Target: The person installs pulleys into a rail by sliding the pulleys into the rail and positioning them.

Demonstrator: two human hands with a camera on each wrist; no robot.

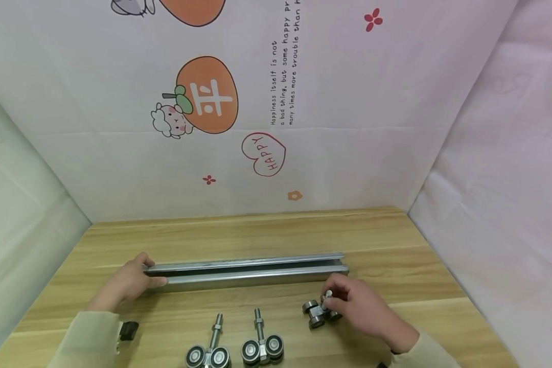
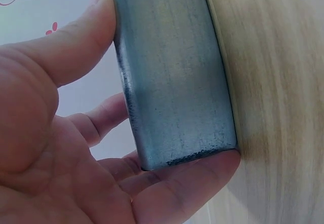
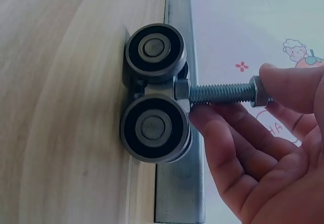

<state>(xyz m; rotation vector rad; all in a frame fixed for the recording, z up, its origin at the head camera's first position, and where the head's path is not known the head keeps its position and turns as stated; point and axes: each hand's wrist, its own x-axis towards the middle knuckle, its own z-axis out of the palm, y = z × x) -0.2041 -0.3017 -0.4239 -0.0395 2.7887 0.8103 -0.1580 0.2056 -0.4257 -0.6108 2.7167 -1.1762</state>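
A long silver metal channel rail [image 1: 257, 278] lies across the wooden table, its open slot facing up. At its left end, my left hand [image 1: 130, 281] grips the rail with the thumb at the near side; the left wrist view shows fingers under and behind the rail's end [image 2: 177, 82]. Near the rail's right end, my right hand [image 1: 361, 309] pinches the bolt of a roller trolley [image 1: 317, 313]. In the right wrist view, the thumb is by the nut at the tip of the threaded bolt [image 3: 220, 93], and the trolley's wheels [image 3: 153, 127] stand at the wood.
Two more roller trolleys lie in front of the rail, one left [image 1: 208, 354] and one nearer the middle [image 1: 262, 348], bolts pointing away. The wooden table [image 1: 239, 235] ends at a printed white cloth wall [image 1: 340, 163], with cloth walls on both sides.
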